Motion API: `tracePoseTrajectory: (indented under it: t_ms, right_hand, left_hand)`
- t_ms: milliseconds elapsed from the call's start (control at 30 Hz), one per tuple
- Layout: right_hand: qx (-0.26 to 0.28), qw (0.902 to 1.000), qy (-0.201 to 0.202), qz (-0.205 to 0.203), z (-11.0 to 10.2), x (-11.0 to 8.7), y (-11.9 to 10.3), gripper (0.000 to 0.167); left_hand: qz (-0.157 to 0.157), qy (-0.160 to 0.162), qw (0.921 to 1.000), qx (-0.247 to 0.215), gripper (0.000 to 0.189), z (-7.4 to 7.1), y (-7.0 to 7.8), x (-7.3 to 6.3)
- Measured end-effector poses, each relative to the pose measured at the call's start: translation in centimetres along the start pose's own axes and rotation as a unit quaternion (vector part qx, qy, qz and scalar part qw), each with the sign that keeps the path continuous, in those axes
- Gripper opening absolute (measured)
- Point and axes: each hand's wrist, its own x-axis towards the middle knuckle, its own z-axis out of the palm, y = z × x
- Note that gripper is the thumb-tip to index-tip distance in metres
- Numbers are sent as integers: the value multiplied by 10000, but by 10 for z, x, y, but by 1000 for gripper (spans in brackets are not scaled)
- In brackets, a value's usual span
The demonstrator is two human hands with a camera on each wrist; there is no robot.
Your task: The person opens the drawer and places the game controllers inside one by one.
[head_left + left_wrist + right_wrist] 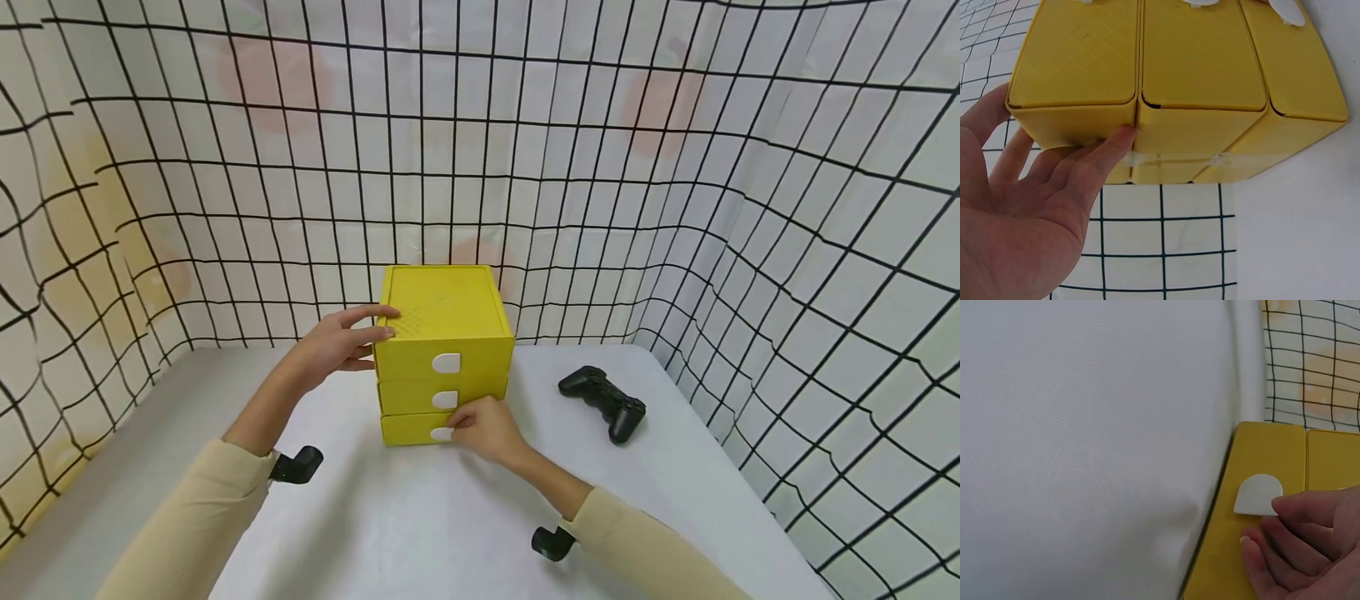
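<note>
A yellow three-drawer box (450, 304) stands upright, its drawers closed. Each drawer front carries a white rounded tab handle. My left hand (337, 343) braces the upper left corner, with two fingertips over the top edge and other fingers along the left side. In the left wrist view, its straight fingers (1107, 156) lie against the side wall. Low at the front, my right hand (487, 429) pinches the right edge of the lowest drawer's handle (1259, 495) between thumb and fingertip. Its other fingers are bent close to the drawer front.
A black game controller (602, 403) lies on the white table (420, 533), right of the box. Black netting (570, 150) over pale walls encloses the back and both sides. Strips of clear tape (1175, 161) run along the box's left side.
</note>
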Motion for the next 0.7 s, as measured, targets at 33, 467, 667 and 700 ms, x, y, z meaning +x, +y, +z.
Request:
tracePoseTrajectory:
  t_ms: [33,467,667,700]
  right_hand:
    - [-15,10000,28,10,0,0,0,5]
    - [-137,9999,0,54,-2,-3,-1,5]
    - [-172,9998,22,-10,-3,-5,-3,6]
    - [-184,9998,19,-14,-4,-5,-3,6]
  left_hand:
    - [-1,-4,10000,9,49,0,0,0]
    - [33,-30,10000,45,52,-1,-2,-1]
    - [64,-12,10000,52,50,0,-1,0]
    - [64,-12,10000,50,50,0,-1,0]
